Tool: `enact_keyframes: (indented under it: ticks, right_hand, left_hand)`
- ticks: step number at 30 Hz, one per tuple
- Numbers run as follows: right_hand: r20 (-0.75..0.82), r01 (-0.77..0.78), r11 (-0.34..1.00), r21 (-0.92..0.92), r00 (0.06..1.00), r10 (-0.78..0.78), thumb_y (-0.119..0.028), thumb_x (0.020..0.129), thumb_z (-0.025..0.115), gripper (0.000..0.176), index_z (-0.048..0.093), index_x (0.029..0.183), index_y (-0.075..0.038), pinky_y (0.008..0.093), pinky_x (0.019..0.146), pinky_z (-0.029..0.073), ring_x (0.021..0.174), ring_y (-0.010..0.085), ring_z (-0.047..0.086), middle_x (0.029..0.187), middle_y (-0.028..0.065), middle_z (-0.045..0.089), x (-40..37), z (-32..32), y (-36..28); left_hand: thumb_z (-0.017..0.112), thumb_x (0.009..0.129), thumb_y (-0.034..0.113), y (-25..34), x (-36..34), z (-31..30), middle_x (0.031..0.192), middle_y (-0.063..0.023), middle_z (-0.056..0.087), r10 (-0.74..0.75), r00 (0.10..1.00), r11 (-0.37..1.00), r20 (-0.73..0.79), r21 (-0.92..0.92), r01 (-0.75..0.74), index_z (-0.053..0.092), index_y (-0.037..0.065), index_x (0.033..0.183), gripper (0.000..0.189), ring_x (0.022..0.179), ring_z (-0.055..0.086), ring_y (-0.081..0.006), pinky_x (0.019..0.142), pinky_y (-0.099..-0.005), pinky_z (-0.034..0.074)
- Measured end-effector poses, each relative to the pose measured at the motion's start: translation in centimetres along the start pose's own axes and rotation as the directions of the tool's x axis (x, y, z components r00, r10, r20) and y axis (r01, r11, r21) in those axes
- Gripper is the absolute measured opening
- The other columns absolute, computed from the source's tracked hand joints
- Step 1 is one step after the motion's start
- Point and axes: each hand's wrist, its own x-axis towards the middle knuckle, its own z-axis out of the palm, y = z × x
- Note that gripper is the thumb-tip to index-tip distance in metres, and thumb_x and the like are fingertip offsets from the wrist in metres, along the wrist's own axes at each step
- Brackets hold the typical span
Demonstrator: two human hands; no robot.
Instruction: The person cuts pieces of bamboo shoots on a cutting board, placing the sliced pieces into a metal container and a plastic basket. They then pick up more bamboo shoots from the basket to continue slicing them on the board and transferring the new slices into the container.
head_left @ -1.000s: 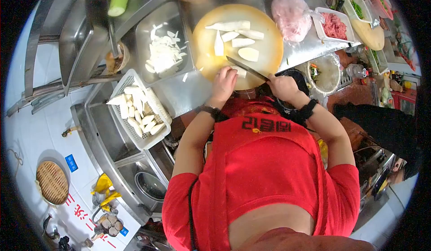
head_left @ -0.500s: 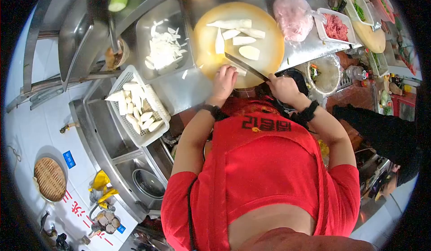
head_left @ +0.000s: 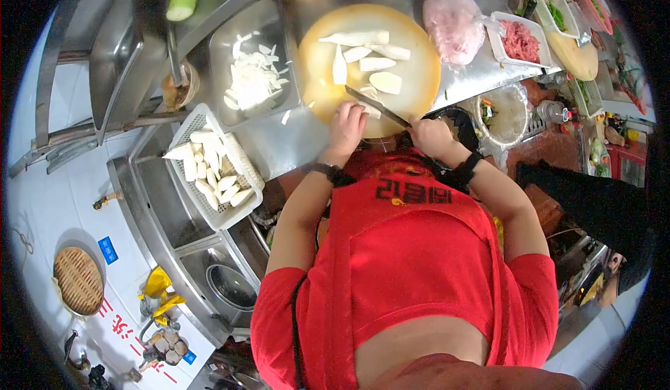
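On a round, yellow-edged cutting board lie several peeled white vegetable stems, some whole and some cut. My right hand is closed around the handle of a kitchen knife, its blade slanting over the near part of the board. Just to the left of the blade, my left hand has its fingers bent and pressed on a white stem piece, partly hidden by the hand and knife. Thin cut slices lie against the far side of the blade.
Left of the board, a steel tray holds white slices. Nearer, a white basket of peeled stems stands over the sink. Rightward are a pink plastic bag, a tray of minced meat and a lined bin.
The knife and my right hand have shifted slightly left and nearer to my left hand. Thin slices now show beyond the blade. My left hand has barely moved.
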Motion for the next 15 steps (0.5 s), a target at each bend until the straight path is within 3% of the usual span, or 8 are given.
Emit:
enact_keyframes:
  ticks: [8, 15]
  right_hand:
    - [-0.015, 0.033, 0.999, 0.031, 0.999, -0.032, -0.026, 0.086, 0.051, 0.024, 0.051, 0.086, -0.002, 0.0447, 0.050, 0.048, 0.057, 0.0343, 0.060, 0.062, 0.0173, 0.060, -0.8, -2.9, -0.3]
    - [0.035, 0.005, 0.999, -0.036, 0.999, -0.003, -0.024, 0.085, 0.050, 0.023, 0.052, 0.087, -0.001, 0.0419, 0.051, 0.050, 0.058, 0.0329, 0.062, 0.064, 0.0169, 0.061, 0.7, -0.1, -0.6]
  left_hand:
    - [0.067, 0.073, 0.009, 0.1, -0.1, -0.1, 0.095, -0.0111, 0.054, -0.026, 1.000, 0.999, 0.000, -0.025, 0.026, 0.057, 0.006, 0.089, 0.019, 0.085, 0.056, -0.0305, 0.073, -0.0388, 0.047]
    - [0.068, 0.072, 0.010, -0.1, 0.1, -0.1, 0.095, -0.0104, 0.054, 0.011, 1.000, 1.000, -0.001, 0.001, -0.011, 0.057, 0.007, 0.089, 0.020, 0.086, 0.056, -0.0302, 0.073, -0.0381, 0.047]
